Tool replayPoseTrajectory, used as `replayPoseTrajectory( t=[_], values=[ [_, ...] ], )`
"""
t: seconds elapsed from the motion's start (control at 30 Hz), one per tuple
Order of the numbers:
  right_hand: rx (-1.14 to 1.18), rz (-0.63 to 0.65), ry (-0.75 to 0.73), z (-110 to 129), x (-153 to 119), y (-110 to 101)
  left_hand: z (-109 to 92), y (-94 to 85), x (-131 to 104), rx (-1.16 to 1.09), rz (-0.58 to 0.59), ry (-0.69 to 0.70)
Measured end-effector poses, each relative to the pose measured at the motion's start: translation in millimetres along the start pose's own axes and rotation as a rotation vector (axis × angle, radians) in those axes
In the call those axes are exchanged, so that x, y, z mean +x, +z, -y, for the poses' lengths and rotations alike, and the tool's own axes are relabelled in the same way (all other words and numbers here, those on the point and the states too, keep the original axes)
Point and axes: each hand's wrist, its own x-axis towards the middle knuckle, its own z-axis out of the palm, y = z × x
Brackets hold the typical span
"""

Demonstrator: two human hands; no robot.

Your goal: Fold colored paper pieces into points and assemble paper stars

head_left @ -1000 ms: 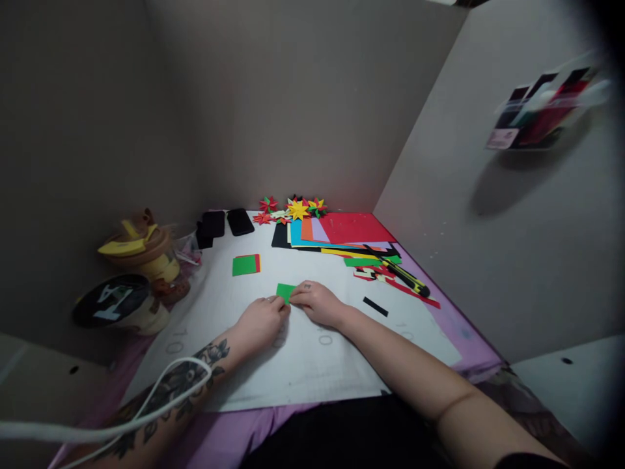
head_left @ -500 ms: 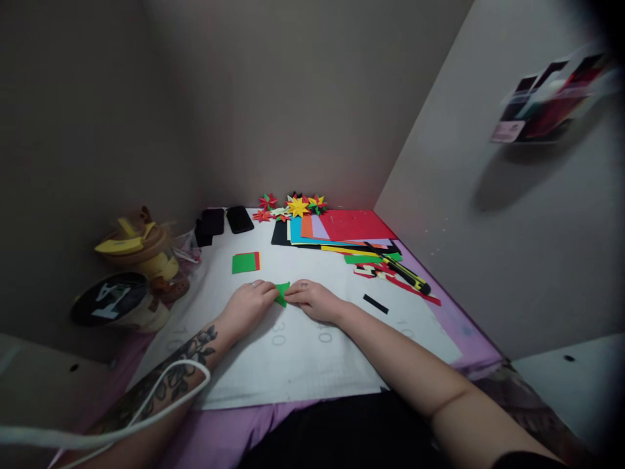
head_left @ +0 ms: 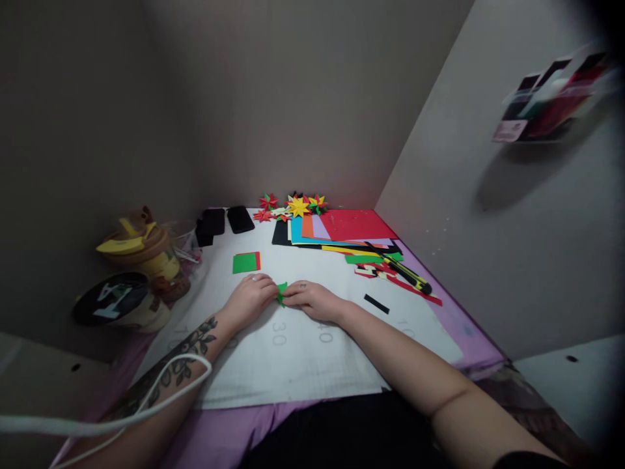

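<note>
A small piece of green paper (head_left: pixel 282 294) lies between my two hands at the middle of the white sheet, partly hidden by fingers. My left hand (head_left: pixel 251 298) presses its fingers together on the paper's left side. On the right side, my right hand (head_left: pixel 312 300) pinches the same piece. Beyond my left hand sits a small stack of square papers (head_left: pixel 245 262), green on top with red and yellow edges showing. To the right of my right hand is a short black strip (head_left: pixel 376 303).
Folded paper stars (head_left: pixel 297 206) stand at the back, beside coloured sheets (head_left: pixel 351 226). A yellow-black cutter (head_left: pixel 410 277) lies by paper scraps (head_left: pixel 375 271) at right. Two dark flat objects (head_left: pixel 240 219) are back left; containers (head_left: pixel 117 296) stand at far left. A white cable (head_left: pixel 195 357) crosses my left forearm.
The fingers of my left hand have shifted slightly over the green paper, and less of the paper shows between my hands. The rest is nearly the same.
</note>
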Motion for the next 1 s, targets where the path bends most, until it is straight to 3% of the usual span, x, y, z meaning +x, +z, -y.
replayPoseTrajectory(
  t=[0.3, 0.63, 1.0],
  values=[
    [0.031, 0.042, -0.039, -2.4, 0.0, -1.1, 13.6, 13.4, 5.9, -0.247, -0.008, -0.104],
    [0.031, 0.012, -0.037, -3.5, 0.4, 1.6, 6.7, 17.7, 15.0, -0.214, 0.004, -0.291],
    [0.027, 0.045, -0.033, -1.8, 2.7, 0.4, 3.1, 17.8, 19.8, -0.174, 0.012, -0.342]
  ],
)
